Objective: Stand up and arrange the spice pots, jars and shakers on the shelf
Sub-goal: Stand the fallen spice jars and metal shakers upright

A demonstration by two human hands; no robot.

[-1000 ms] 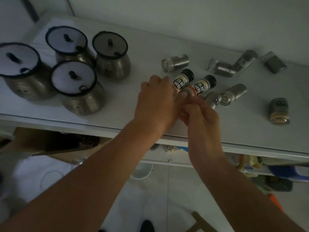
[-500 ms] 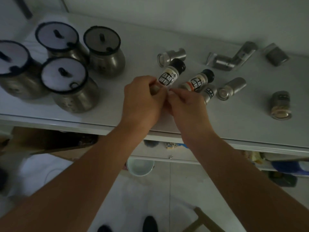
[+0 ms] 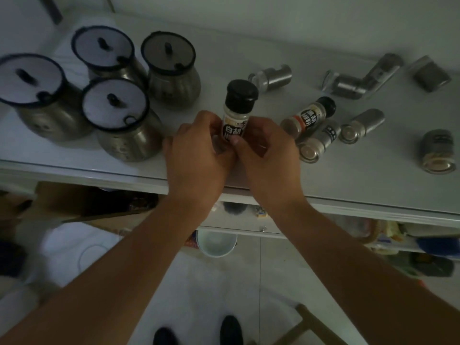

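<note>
Standing one bottle (image 3: 237,113) upright near the shelf (image 3: 373,180) front, we have both hands on it: the left hand (image 3: 196,148) and right hand (image 3: 266,150) each pinch its lower body, black cap up. Four lidded pots (image 3: 113,105) already stand at the left. We judge the next move is to let go gently, then pick up the fallen bottle (image 3: 308,115) just to the right, with several metal shakers (image 3: 362,125) lying beyond.

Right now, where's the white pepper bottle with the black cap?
The white pepper bottle is upright at the shelf's front middle, held between the left hand and right hand, right of the four lidded pots.
</note>
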